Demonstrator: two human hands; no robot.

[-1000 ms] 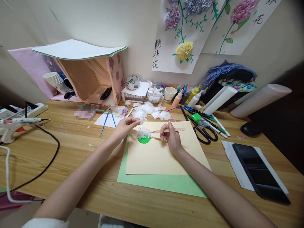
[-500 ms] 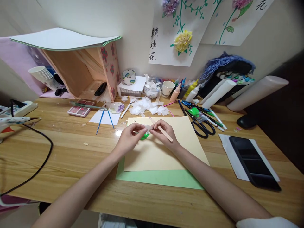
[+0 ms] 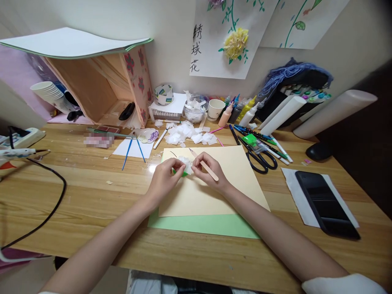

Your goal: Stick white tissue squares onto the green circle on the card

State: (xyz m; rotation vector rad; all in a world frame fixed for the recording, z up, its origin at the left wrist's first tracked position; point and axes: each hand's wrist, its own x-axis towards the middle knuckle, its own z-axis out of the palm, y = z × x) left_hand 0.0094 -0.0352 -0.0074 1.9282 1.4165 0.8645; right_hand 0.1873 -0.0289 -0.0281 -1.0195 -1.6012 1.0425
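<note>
My left hand (image 3: 165, 177) pinches a thin white piece of tissue-like paper (image 3: 185, 162) above a cream sheet (image 3: 211, 202). My right hand (image 3: 212, 168) has its fingertips at the right edge of the same piece. Across the right-hand fingers lies a flat wooden craft stick (image 3: 212, 174), its darker tip pointing up and left. Something bright green (image 3: 184, 174) shows just under the left fingertips, mostly hidden. A short dark curved line (image 3: 173, 154) is visible on the cream sheet to the upper left.
Under the cream sheet lies green paper (image 3: 205, 225). White paper scraps (image 3: 183, 132) are heaped behind it. Black scissors (image 3: 261, 161) and pens are right, near a black phone-like slab (image 3: 327, 204). Two blue brushes (image 3: 128, 153) and a glue gun (image 3: 21, 152) are left.
The white paper piece now shows more widely between my hands, where it was bunched before. My right hand and stick have shifted slightly. The whole view has tilted down a little.
</note>
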